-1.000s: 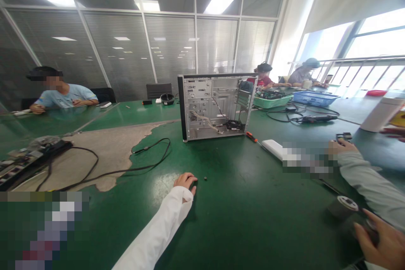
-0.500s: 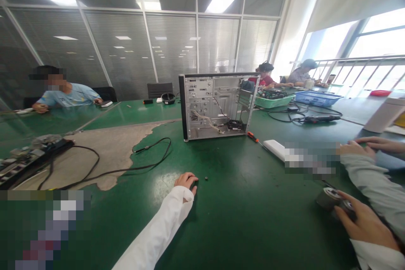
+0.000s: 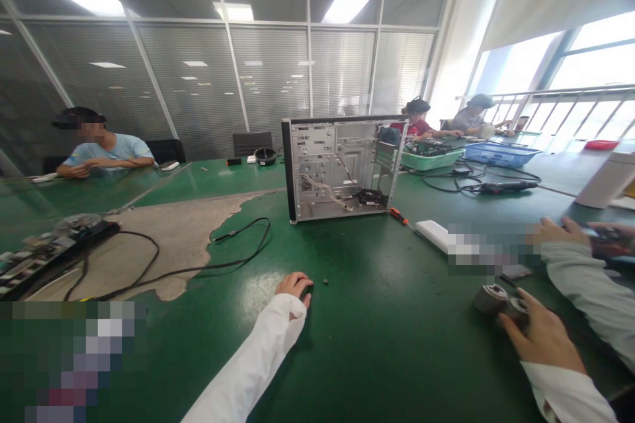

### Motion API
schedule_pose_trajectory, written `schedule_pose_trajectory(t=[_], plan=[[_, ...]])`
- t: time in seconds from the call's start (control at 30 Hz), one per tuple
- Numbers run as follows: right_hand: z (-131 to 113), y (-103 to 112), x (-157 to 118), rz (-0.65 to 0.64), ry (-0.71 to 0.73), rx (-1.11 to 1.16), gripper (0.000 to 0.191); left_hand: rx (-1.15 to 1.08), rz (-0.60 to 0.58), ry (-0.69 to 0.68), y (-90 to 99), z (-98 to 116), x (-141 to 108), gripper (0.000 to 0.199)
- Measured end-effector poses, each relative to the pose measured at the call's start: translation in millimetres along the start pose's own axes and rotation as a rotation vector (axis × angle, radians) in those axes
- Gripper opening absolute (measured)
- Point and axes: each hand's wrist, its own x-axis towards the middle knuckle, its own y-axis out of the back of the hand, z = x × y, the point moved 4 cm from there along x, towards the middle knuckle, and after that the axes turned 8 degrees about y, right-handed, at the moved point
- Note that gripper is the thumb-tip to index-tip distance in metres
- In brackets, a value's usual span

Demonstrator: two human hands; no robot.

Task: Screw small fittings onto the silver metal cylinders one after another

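Observation:
My left hand [image 3: 294, 287] rests on the green table [image 3: 367, 350], palm down with its fingers curled together. Whatever may be under those fingers is hidden. Just right of the fingertips lies a tiny dark metal piece [image 3: 325, 281], too small to name. At the right, my right hand [image 3: 548, 334] is closed around a short grey metal cylinder [image 3: 516, 309]. A similar grey cylinder [image 3: 490, 300] sits directly beside it; I cannot tell whether the two are joined. Beyond my hands stands an open computer case [image 3: 342, 168], with a dark fan and loose wires inside.
An orange-handled screwdriver [image 3: 398, 215] and a white power strip [image 3: 436, 238] lie right of the case. A co-worker's sleeved arm [image 3: 575, 277] reaches in close by my right hand. Black cable [image 3: 218, 266] crosses the left side. Green [image 3: 431, 158] and blue baskets [image 3: 501, 153] stand farther back.
My right hand and the grey cylinders have moved left over the table. My left hand has stayed about where it was. The co-worker at far left has drawn their hands together.

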Motion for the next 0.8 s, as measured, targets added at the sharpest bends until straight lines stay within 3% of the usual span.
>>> schedule_pose_trajectory(t=[0.1,0.17,0.23,0.37,0.47,0.6,0.8], plan=[[-34,23,4,0.174,-0.029,-0.124,0.059,-0.012,-0.002,0.002,3.3,2,-2,0.030],[-72,31,9,0.187,0.079,-0.052,0.051,-0.018,0.000,-0.003,5.9,5,-3,0.030],[-121,29,15,0.035,0.283,0.132,0.043,-0.022,0.001,-0.001,7.2,6,-4,0.030],[-224,8,18,-0.411,0.661,0.409,0.044,-0.022,-0.003,0.014,5.5,5,-2,0.029],[-277,-11,23,-0.525,0.751,0.444,0.051,-0.015,-0.005,0.019,3.4,4,-1,0.030],[-315,-39,31,-0.487,0.845,0.481,0.044,-0.003,-0.002,0.049,1.7,3,0,0.031],[-324,-63,33,-0.409,0.870,0.610,0.029,-0.006,-0.023,0.020,-0.1,1,1,0.031]])
